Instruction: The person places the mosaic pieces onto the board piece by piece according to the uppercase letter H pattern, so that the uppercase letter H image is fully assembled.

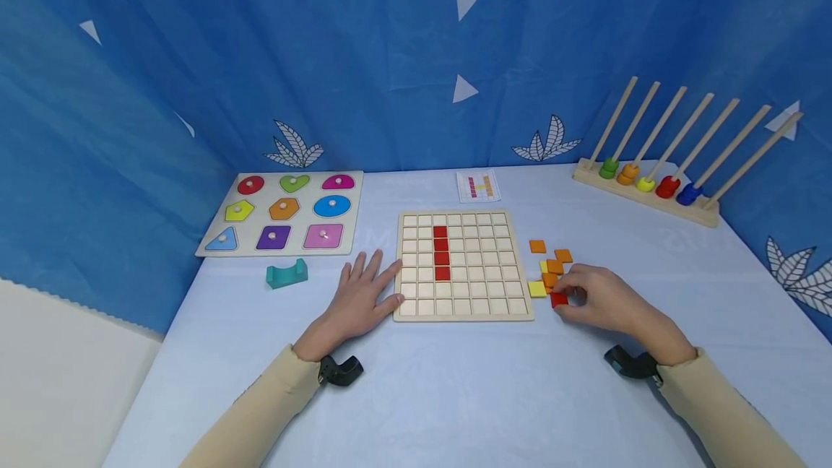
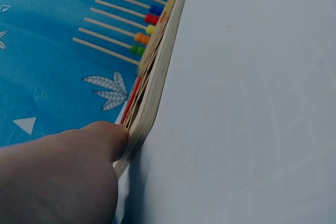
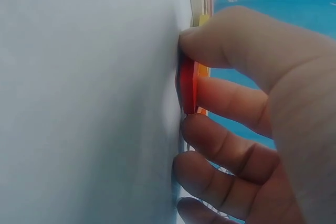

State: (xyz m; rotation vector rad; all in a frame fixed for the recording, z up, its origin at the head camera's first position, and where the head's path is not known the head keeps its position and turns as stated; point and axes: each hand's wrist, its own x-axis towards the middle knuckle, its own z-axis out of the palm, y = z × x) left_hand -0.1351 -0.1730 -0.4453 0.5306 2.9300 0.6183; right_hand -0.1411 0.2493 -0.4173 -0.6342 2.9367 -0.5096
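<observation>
A wooden grid board (image 1: 464,315) lies flat on the table, with several red square tiles (image 1: 442,258) set in one column. My left hand (image 1: 360,298) lies spread at the board's left edge, thumb and forefinger touching its rim. To the right of the board, my right hand (image 1: 601,298) pinches a red square tile (image 3: 188,85) between thumb and fingers, low at the tabletop. Beside those fingertips is a loose cluster of orange tiles (image 1: 555,266) and yellow tiles (image 1: 536,289), partly overlapping each other.
Behind the board lies a small pattern card (image 1: 478,185). A shape puzzle board (image 1: 279,233) is at the back left, with a teal curved block (image 1: 287,275) in front. A wooden peg stand (image 1: 646,193) with coloured beads stands back right, near the blue curtain (image 1: 390,56).
</observation>
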